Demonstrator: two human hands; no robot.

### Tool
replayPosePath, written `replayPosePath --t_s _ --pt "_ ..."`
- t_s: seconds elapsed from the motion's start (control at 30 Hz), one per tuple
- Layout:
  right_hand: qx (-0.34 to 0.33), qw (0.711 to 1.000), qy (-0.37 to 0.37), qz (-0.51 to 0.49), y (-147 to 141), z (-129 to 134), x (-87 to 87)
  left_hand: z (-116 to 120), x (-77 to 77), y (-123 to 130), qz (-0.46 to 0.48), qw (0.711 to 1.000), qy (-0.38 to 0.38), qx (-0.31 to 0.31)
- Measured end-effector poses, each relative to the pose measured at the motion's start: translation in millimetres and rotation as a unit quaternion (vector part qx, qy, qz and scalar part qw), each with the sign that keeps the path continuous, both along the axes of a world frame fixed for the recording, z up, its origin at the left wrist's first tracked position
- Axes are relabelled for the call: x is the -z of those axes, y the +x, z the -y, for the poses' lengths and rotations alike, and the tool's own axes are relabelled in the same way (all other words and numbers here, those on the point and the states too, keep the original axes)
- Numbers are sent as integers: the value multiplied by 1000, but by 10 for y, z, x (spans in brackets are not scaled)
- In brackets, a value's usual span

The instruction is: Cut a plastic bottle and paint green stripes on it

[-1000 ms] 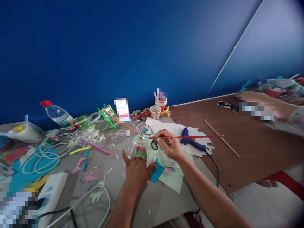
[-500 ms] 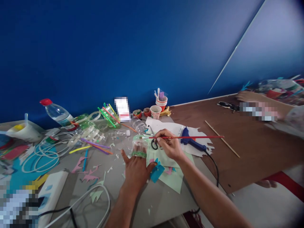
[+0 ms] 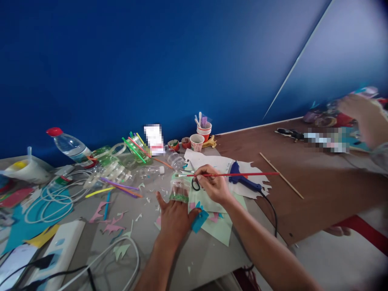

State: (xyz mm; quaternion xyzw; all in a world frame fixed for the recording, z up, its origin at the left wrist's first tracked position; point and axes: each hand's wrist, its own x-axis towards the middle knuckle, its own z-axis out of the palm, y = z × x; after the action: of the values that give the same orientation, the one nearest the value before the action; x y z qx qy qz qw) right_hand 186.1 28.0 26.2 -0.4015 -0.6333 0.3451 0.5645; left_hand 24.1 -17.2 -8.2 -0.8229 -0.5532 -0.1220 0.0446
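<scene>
My left hand [image 3: 174, 222] has its middle fingers pushed inside a clear plastic bottle piece [image 3: 179, 189], which they hold from within. Green paint colours the rim near my knuckles, while thumb and little finger spread out to the sides. Pinched in my right hand [image 3: 212, 185] is a thin red paintbrush [image 3: 251, 174], lying level with its bristles at the piece's far end. Scissors [image 3: 195, 185] with black handles lie partly hidden behind that hand. A blue glue gun [image 3: 245, 180] rests on white paper to the right. By my left thumb is a blue paper scrap [image 3: 199, 220].
Paint cups [image 3: 173, 144], a paper cup [image 3: 197, 142] and a phone-like white rectangle [image 3: 154, 139] stand near the wall. Bottles, straws and cables crowd the left, beside a power strip [image 3: 62, 250]. A wooden stick [image 3: 281, 176] lies right; another person's hand [image 3: 357, 107] reaches beyond it.
The bottle piece has shifted slightly on my left fingers, and the brush stays close to its far end. The other person's hand has lifted and moved right. The view has turned slightly.
</scene>
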Motion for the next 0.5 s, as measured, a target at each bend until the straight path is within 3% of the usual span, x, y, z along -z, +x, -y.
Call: replayPosePath --t_s 0.3,0.5 --pt "37 999 9 -11 85 -13 -10 12 -25 9 5 1000 -9 -5" --pt "10 1000 21 16 41 6 -47 14 -16 8 10 1000 -4 -5"
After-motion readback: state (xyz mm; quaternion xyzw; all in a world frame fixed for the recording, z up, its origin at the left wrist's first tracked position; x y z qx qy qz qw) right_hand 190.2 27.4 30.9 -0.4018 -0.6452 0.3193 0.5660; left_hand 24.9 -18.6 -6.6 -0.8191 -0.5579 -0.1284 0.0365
